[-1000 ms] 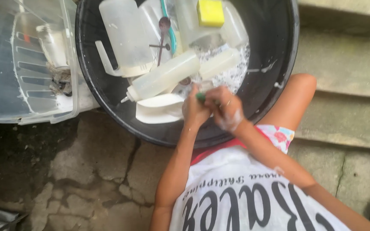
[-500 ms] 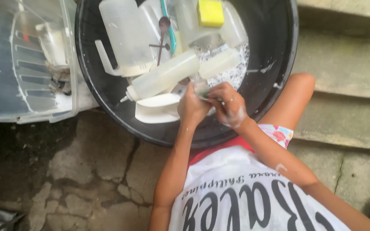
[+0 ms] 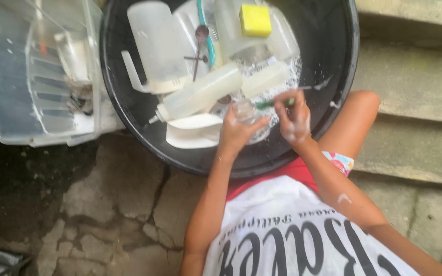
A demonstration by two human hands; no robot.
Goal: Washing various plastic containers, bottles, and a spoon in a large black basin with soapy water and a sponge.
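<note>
We see cracked grey stone ground with stone steps on one side, and a big black tub sits on it with a clear plastic box touching its far-left edge. Near the tub's close edge, our left hand curls its fingers tight around a small clear bottle. Our soapy right hand, just beside it, pinches a thin green brush with its fingers closed on the handle.
</note>
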